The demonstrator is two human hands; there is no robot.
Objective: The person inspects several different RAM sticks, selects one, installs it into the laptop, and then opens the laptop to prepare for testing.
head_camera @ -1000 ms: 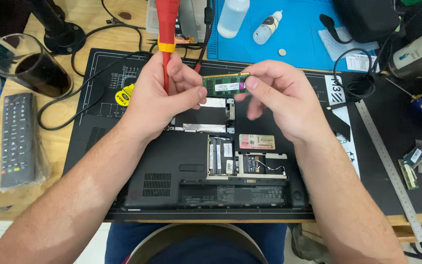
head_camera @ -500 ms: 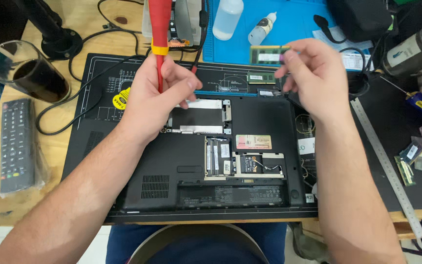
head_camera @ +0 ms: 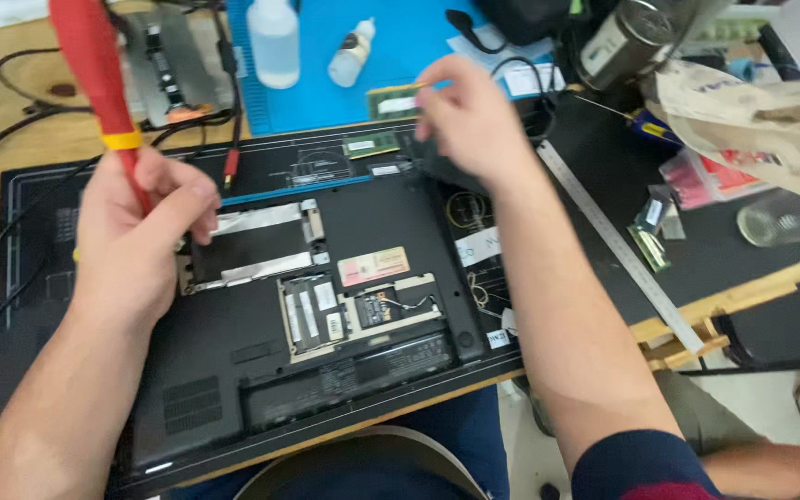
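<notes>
Now the right hand (head_camera: 474, 120) is pinching a green memory stick (head_camera: 393, 100) at the top middle of the frame, over the blue mat (head_camera: 418, 37). A moment ago that stick was over the open laptop (head_camera: 326, 306), so it is out now. The left hand (head_camera: 136, 241) is gripping a red screwdriver (head_camera: 94, 74) at the upper left.
</notes>
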